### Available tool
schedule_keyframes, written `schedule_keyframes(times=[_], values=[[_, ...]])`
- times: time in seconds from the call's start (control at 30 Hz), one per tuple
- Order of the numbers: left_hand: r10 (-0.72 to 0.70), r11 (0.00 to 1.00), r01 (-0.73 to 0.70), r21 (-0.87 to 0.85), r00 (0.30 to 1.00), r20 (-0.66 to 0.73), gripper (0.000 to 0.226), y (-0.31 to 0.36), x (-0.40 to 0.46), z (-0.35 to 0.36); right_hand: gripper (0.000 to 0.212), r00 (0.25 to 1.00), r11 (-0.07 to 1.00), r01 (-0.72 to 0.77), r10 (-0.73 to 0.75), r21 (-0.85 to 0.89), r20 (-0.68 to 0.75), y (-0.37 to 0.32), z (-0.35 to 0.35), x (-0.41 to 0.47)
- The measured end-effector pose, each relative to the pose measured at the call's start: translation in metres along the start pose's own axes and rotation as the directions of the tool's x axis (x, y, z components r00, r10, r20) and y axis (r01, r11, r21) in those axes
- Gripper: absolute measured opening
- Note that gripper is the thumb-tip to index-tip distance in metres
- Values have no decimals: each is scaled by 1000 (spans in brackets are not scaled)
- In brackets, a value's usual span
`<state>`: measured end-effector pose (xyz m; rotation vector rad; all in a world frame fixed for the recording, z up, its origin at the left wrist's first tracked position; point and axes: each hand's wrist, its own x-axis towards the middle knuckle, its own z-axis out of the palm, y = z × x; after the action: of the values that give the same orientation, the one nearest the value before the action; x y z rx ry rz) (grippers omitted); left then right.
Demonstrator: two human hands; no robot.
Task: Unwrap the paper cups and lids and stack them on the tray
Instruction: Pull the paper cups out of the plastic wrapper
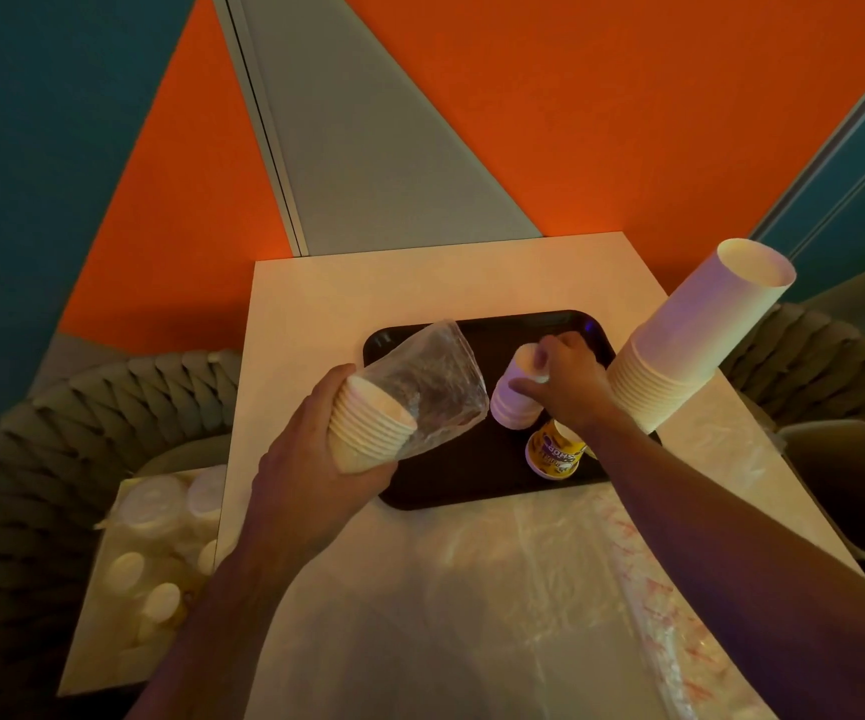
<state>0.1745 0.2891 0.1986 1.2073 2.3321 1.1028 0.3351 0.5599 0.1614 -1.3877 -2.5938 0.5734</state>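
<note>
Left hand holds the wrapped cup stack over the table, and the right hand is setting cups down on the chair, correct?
Not quite. In the head view the right hand sets its cups on the tray, not the chair. The left hand does hold the wrapped cup stack.

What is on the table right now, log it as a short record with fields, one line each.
left hand: grips a stack of paper cups half out of a clear plastic sleeve
right hand: holds the top of a small cup stack standing on the tray
tray: dark, on the white table
printed cup: on the tray, near edge
tall cup stack: right of the tray
loose plastic wrap: on the near table
</note>
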Motion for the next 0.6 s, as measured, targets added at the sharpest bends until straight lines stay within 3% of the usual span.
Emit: schedule_keyframes(times=[0.1, 0.37, 0.5, 0.6], values=[[6, 1000, -6, 5, 1000, -1, 99, 2, 0, 1, 34, 997, 999, -5, 9, -52, 74, 5, 4, 3], [-9, 999, 9, -36, 1000, -1, 100, 13, -3, 4, 23, 998, 999, 20, -18, -47, 55, 5, -7, 0], [21, 999, -20, -36, 1000, 21, 92, 16, -3, 7, 19, 988, 963, 68, -29, 261, -153, -18, -40, -22], [25, 1000, -24, -14, 998, 57, 92, 20, -2, 9, 32, 997, 787, 81, -64, 611, -51, -42, -67, -47]])
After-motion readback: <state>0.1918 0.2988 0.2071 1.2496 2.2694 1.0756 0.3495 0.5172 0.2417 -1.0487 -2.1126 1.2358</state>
